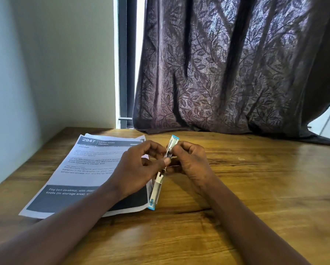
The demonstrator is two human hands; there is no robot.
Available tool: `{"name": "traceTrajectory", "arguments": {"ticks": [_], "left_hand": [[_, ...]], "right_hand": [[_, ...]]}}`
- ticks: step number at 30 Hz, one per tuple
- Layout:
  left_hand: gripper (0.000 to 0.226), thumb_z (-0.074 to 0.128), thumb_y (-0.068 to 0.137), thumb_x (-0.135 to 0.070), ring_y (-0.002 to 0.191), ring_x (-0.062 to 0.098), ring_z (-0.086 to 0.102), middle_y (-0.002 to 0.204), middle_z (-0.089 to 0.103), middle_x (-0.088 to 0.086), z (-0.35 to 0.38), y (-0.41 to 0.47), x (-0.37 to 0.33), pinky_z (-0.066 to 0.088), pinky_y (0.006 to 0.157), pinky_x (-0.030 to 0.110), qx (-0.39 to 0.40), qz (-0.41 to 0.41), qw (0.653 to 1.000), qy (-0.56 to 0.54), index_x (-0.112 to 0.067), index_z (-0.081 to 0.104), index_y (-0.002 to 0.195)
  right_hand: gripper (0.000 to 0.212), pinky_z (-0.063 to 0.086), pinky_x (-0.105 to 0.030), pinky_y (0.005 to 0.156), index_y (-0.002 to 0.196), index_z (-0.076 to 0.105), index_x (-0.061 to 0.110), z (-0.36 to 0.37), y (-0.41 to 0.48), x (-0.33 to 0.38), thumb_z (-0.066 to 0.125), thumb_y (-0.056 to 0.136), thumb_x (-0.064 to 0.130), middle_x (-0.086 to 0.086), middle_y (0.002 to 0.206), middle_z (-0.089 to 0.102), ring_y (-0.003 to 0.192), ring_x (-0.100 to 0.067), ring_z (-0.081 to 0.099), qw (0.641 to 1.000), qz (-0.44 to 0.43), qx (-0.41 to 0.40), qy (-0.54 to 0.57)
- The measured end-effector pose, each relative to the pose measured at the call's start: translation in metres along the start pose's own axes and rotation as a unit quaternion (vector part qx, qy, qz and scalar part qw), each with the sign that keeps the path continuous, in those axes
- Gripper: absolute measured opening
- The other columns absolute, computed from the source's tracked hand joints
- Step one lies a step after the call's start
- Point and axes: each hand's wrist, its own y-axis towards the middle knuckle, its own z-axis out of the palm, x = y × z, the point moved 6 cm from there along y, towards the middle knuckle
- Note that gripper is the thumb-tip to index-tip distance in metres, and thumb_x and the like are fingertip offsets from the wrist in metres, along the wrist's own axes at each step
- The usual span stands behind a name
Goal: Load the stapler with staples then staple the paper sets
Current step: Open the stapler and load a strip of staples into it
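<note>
A small white and blue stapler (156,190) is swung wide open, its two halves forming one long line above the table. My left hand (135,169) grips it near the hinge from the left. My right hand (189,161) pinches the metal staple channel of the upper half (172,143) from the right. Whether any staples are between my fingers is hidden. A stack of printed paper sheets (84,169) lies flat on the table to the left, partly under my left hand.
The wooden table (256,188) stretches to the right and toward me. A dark patterned curtain (227,73) hangs behind and drapes onto the table's far edge. A pale wall (45,64) closes off the left side.
</note>
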Motion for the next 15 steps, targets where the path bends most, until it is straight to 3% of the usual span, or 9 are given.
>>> {"name": "traceTrajectory", "arguments": {"ticks": [5,9,15], "left_hand": [[0.020,0.082,0.083,-0.024,0.070,0.013,0.070,0.087,0.073,-0.003,-0.009,0.003,0.001,0.062,0.068,0.036,-0.030,0.011,0.999,-0.018,-0.022,0.070,0.098],[0.022,0.082,0.083,-0.025,0.062,0.011,0.067,0.086,0.073,0.000,-0.009,0.004,-0.001,0.057,0.064,0.029,-0.025,0.024,0.999,-0.024,-0.021,0.068,0.100],[0.021,0.082,0.084,-0.022,0.051,0.006,0.060,0.086,0.072,-0.001,-0.009,0.003,-0.003,0.048,0.053,0.021,-0.023,0.043,0.999,0.014,-0.022,0.068,0.099]], "right_hand": [[0.021,0.062,-0.030,0.063,0.112,0.066,-0.009,0.006,-0.002,0.006,0.062,0.095,0.003,-0.018,0.088,0.073,0.073,-0.023,0.071,0.998,0.016,0.052,0.042],[0.024,0.064,-0.038,0.077,0.116,0.067,-0.006,0.004,-0.004,0.010,0.064,0.093,0.000,-0.022,0.101,0.075,0.085,-0.029,0.074,0.993,0.042,0.082,0.077],[0.029,0.064,-0.039,0.078,0.118,0.060,-0.015,0.004,-0.006,0.013,0.062,0.093,0.000,-0.026,0.104,0.073,0.088,-0.033,0.073,0.988,0.073,0.094,0.096]]}}
